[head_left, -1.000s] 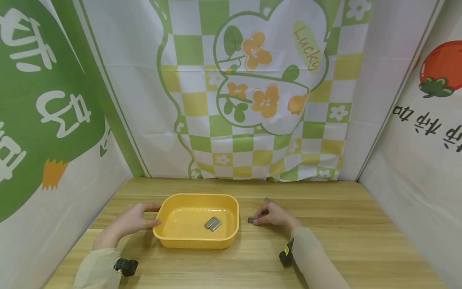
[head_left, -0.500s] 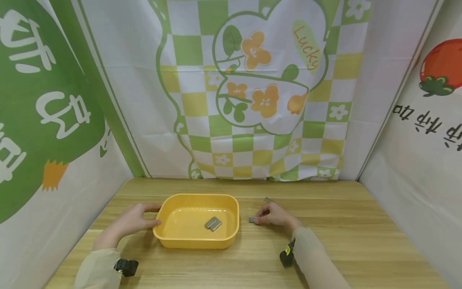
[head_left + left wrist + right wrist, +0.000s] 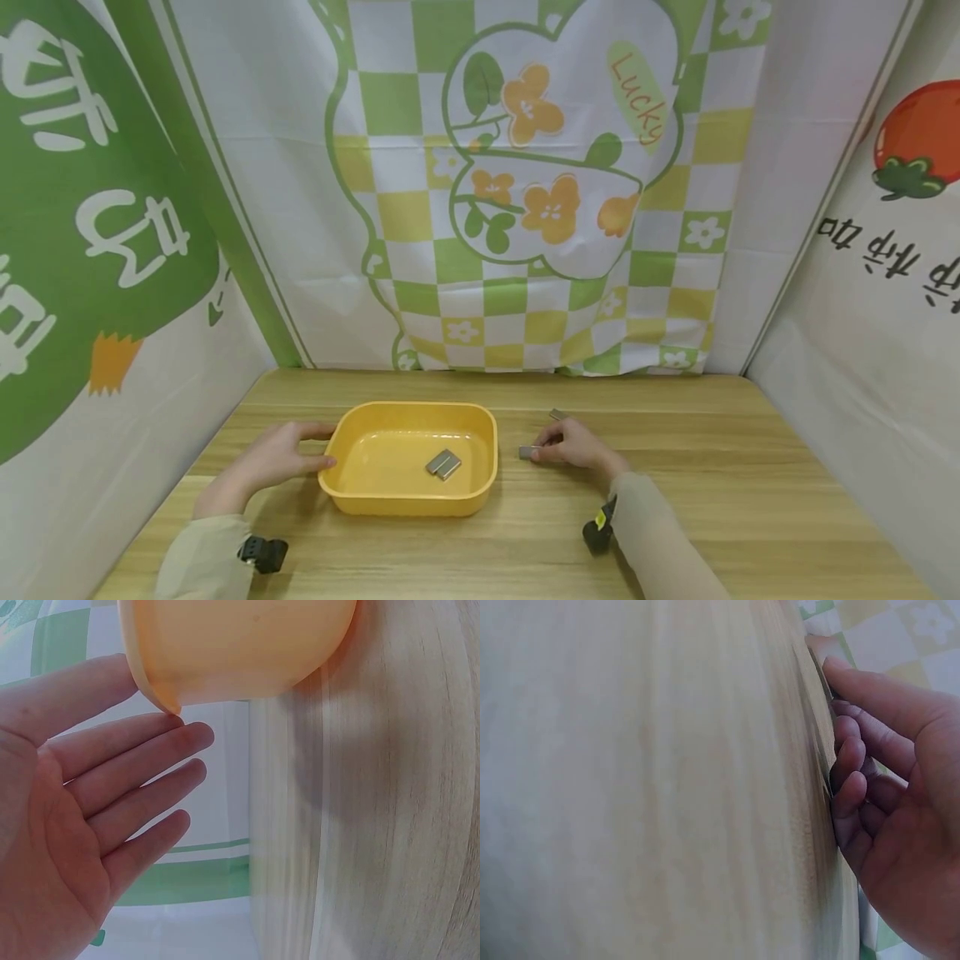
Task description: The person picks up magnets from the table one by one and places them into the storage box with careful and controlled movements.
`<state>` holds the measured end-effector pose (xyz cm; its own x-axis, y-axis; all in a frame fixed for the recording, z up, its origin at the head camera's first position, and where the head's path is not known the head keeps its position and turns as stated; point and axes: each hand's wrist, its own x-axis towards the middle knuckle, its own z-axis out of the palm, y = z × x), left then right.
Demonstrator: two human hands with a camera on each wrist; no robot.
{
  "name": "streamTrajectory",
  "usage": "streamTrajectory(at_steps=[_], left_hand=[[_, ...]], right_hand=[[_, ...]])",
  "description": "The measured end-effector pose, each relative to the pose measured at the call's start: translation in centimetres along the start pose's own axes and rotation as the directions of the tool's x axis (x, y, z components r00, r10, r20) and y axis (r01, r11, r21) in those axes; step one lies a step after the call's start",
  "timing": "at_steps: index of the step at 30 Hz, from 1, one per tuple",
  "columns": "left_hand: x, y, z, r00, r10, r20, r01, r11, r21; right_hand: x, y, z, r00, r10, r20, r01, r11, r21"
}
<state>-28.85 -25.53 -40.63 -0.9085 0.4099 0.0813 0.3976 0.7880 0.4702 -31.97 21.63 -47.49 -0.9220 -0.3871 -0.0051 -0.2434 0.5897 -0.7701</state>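
Observation:
A yellow plastic tray point(image 3: 412, 507) with rounded corners sits on the table, and two small grey metal blocks point(image 3: 442, 464) lie side by side in it. At the tray's left end, my left hand point(image 3: 272, 454) touches the rim with thumb and index finger. The left wrist view shows that hand's fingers point(image 3: 142, 765) straight and spread. To the right of the tray, my right hand point(image 3: 573, 446) pinches a similar grey block point(image 3: 527, 452) by its right end, low over the table. In the right wrist view, the other fingers point(image 3: 849, 757) are curled close to the wood.
Another grey block point(image 3: 557, 414) lies just behind my right hand. The wooden table point(image 3: 420, 554) reaches back to a hanging checked cloth point(image 3: 525, 317). Printed cloth walls stand on the left and right.
My right hand has shifted very slightly away and to the right, with the pinched block tipping so more of its face shows. The left hand and tray stay put.

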Motion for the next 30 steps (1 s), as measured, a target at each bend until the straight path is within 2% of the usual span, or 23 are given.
streamTrajectory(at_steps=[15,30], left_hand=[[0.06,0.02,-0.09,1.0,0.007,0.003,-0.007,1.0,-0.003],[-0.01,0.25,-0.19,1.0,-0.006,0.006,0.006,1.0,0.002]], right_hand=[[-0.35,-0.37,-0.27,1.0,0.009,0.01,-0.01,0.997,0.076],[-0.27,-0.23,-0.26,1.0,-0.009,-0.014,0.01,0.995,0.097]])
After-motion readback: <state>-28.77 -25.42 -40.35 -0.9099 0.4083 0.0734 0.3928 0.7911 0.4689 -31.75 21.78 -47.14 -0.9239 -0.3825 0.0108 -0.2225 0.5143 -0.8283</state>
